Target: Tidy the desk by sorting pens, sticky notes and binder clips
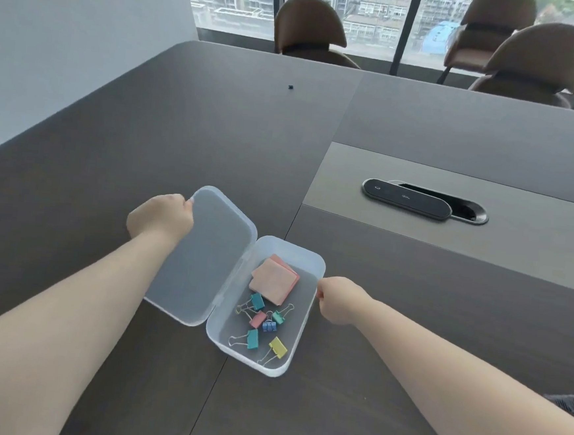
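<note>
A translucent plastic box (298, 341) lies on the dark desk with its hinged lid (207, 255) swung open to the left. Inside rest a pink sticky-note pad (274, 279) and several coloured binder clips (263, 322). My left hand (162, 216) grips the lid's far left corner. My right hand (339, 300) pinches the box's right rim. No pens are in view.
A small black object (290, 87) lies far back on the desk. A black cable-port cover (407, 200) sits in the lighter strip at the right. Brown chairs (309, 30) stand along the far edge by the window.
</note>
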Demonstrator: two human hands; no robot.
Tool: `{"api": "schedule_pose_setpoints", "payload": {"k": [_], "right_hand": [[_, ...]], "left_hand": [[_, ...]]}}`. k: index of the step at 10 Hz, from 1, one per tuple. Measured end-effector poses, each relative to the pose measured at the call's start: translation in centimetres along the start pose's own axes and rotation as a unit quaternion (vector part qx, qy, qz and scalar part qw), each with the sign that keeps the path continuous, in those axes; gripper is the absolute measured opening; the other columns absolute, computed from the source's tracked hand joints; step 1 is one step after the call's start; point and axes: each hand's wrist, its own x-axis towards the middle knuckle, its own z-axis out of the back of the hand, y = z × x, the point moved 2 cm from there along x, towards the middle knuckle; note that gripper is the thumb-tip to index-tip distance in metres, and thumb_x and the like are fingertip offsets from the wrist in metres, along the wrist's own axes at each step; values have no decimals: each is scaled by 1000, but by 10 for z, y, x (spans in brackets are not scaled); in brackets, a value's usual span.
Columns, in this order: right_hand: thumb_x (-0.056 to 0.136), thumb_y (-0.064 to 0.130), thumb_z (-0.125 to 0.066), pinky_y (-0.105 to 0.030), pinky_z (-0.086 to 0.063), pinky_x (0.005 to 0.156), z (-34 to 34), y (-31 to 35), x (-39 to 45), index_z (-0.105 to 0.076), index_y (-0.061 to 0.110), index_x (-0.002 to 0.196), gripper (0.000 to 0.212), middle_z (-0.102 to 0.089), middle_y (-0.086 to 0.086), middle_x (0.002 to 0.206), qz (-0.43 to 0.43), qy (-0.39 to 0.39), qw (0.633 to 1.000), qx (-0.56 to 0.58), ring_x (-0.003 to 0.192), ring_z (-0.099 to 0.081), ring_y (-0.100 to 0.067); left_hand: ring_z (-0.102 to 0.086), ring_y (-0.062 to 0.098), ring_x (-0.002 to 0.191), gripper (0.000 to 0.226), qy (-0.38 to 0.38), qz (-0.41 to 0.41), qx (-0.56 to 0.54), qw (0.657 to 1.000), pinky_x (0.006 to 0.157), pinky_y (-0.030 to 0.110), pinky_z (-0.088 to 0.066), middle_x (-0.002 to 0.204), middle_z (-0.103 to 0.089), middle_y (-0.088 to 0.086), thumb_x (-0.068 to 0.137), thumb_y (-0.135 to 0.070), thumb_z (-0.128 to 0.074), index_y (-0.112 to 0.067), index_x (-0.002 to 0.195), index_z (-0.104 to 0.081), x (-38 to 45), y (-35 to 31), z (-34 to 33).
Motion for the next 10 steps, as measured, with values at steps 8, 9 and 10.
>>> {"api": "schedule_pose_setpoints", "payload": {"k": [8,9,10], "right_hand": [[86,12,-39,-32,-43,70,-21,-57,-23,-55,17,106,26,-55,-5,102,-17,-32,998,59,85,-48,-28],[86,12,-39,-32,-43,71,-21,-66,-27,-55,18,109,28,-58,-6,110,-27,-31,997,67,87,-48,-28],[87,13,-38,-31,-44,72,-22,-74,-29,-55,18,110,29,-59,-6,115,-29,-42,995,82,87,-49,-28]], "left_hand": [[-52,26,84,29,218,-223,33,950,68,30,-40,108,-65,8,95,-30,-44,-9,109,-58,-120,-177,-73],[-58,29,98,28,222,-227,37,947,73,32,-43,115,-63,9,95,-29,-43,-9,111,-54,-123,-182,-80],[-53,26,87,23,215,-211,-38,953,76,34,-47,105,-65,6,95,-31,-41,-12,99,-54,-117,-182,-73]]}}
